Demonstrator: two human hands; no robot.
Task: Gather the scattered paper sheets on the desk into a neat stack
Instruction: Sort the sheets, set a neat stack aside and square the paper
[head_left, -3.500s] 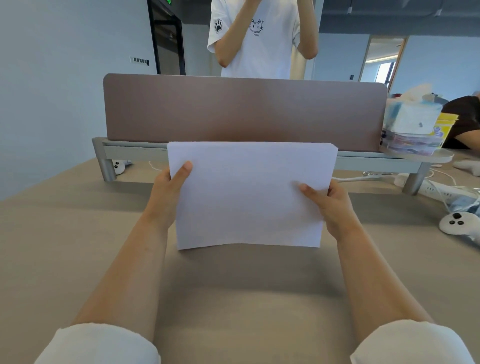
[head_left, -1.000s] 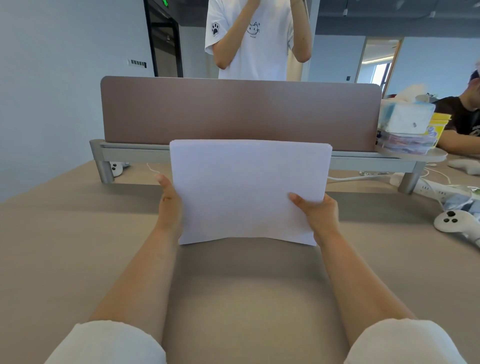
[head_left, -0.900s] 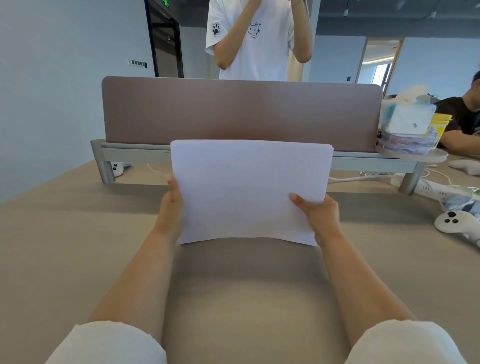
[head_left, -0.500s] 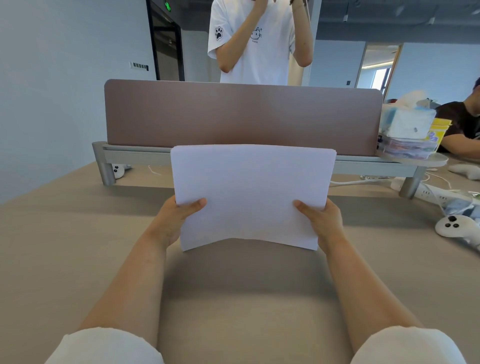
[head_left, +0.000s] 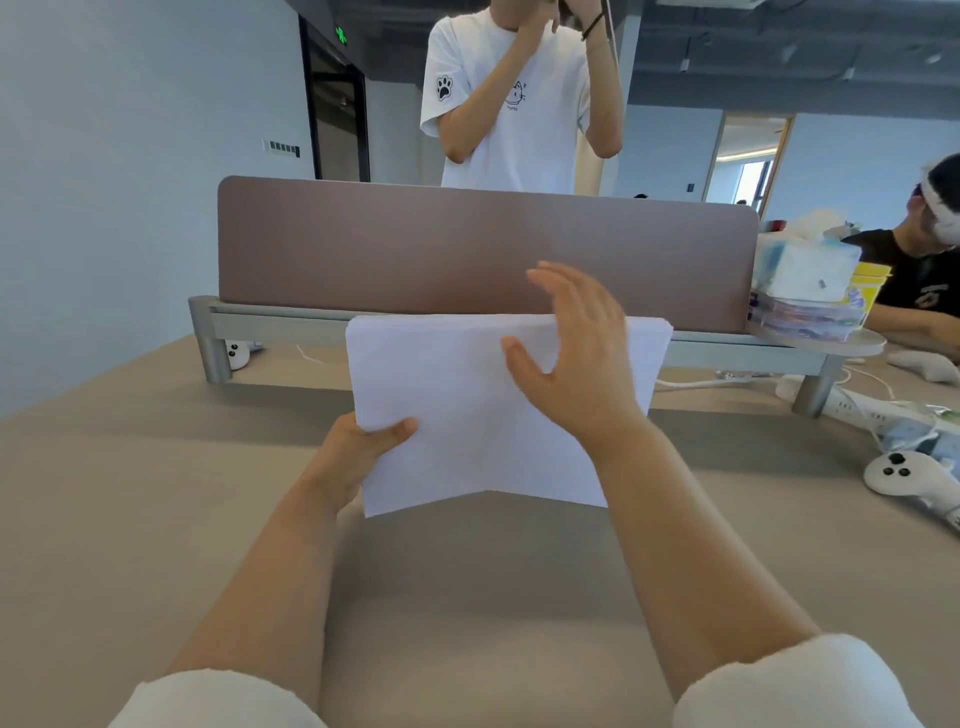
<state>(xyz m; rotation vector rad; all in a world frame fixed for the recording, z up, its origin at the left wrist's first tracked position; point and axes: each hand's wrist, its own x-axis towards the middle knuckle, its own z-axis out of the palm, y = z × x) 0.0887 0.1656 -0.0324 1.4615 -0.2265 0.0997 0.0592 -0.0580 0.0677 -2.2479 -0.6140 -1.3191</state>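
- The left hand (head_left: 358, 452) pinches the lower left edge of the white rectangular paper stack (head_left: 467, 415), thumb in front.
- The stack stands upright on the beige desk (head_left: 156, 493), bottom edge bowed.
- The right hand (head_left: 576, 364), fingers spread and empty, hovers before the stack's upper right.

Matt white paper sheets (head_left: 467, 395); smooth matt beige desk (head_left: 130, 493); brushed grey metal rail (head_left: 270, 319); matt mauve divider panel (head_left: 415, 244); glossy white plastic controller (head_left: 904, 470).
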